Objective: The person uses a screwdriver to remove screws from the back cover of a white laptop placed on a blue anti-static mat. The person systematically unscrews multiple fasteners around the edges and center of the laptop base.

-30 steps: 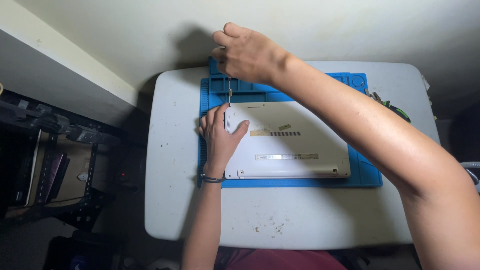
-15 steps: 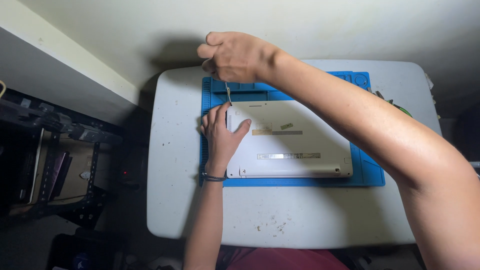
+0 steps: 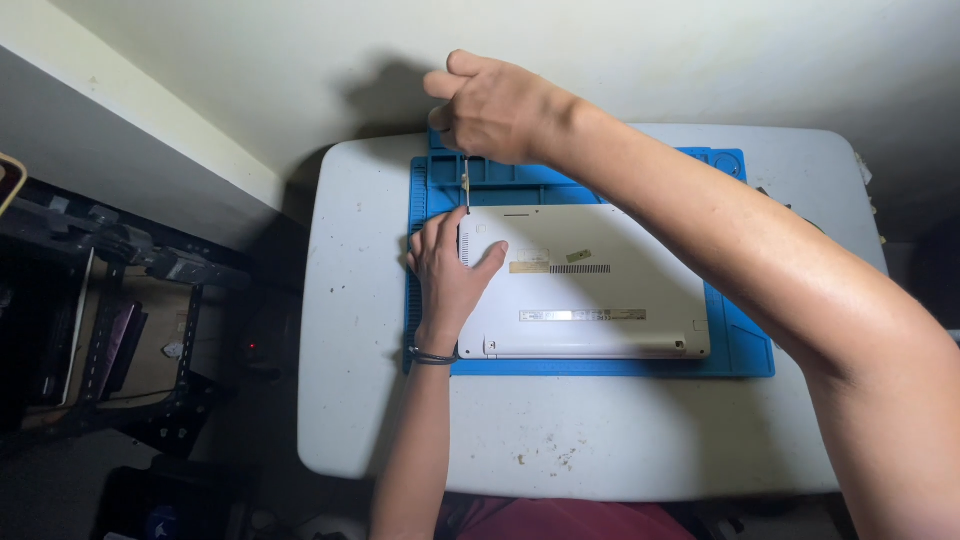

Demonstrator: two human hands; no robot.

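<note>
Far left: dark metal rack (image 3: 110, 300) beside the table, cardboard-coloured stuff inside, too dim to make out more. White table (image 3: 360, 400) has a scuffed, speckled top, with a blue work mat (image 3: 740, 350) lying on its far half. Laptop (image 3: 600, 290) sits on the mat, flipped bottom up, long edges running left to right; it covers most of the mat, leaving a blue strip along the near edge and the moulded tray sections along the far edge. Underside is a plain white/silver shell with rounded corners, a vent slot row at the far-left corner, a small sticker cluster near the middle, a long narrow label strip nearer the person, and rubber feet at the near corners. Left hand (image 3: 447, 280) lies flat on the laptop's left end, palm down, fingers spread and pointing away, thumb splayed right across the shell, holding nothing, just pressing; dark band (image 3: 433, 356) on that wrist. Right hand (image 3: 495, 105) reaches in from the right, raised over the mat's far-left corner, fingers closed round the top of a thin screwdriver (image 3: 466, 185). The shaft hangs straight down, tip at the laptop's far-left corner, just beyond the left hand's fingertips; can't tell if the tip is seated in a screw. Near edge of the table: a bit of red clothing (image 3: 560, 520)
</note>
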